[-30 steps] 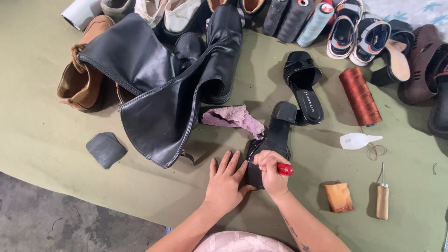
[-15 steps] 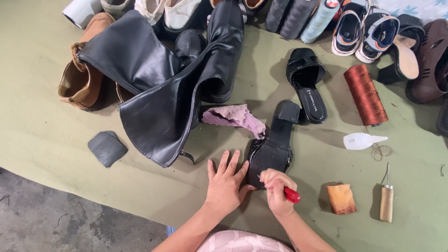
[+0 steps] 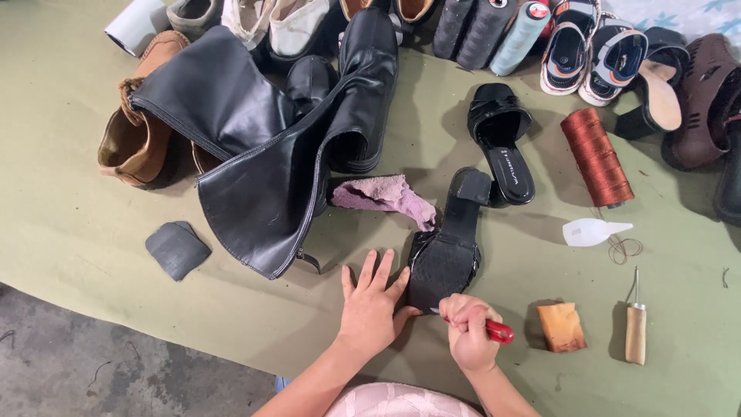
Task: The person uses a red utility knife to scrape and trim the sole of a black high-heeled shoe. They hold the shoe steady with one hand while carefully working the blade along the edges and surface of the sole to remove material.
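While both hands work, the upturned sandal (image 3: 448, 251) points heel away.

Glossy black leather boot (image 3: 270, 154), matt rough sandal sole (image 3: 444, 266), wooden-handled awl (image 3: 635, 330).

Both forearms come up from the bottom edge bare, no sleeves in sight. The left hand (image 3: 372, 307) and right hand (image 3: 469, 337) wear no gloves or rings. A pale pink, textured garment shows just below.

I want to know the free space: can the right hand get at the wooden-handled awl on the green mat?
Probably yes: right hand holds a red-handled tool, but only the tan block lies toward the awl.
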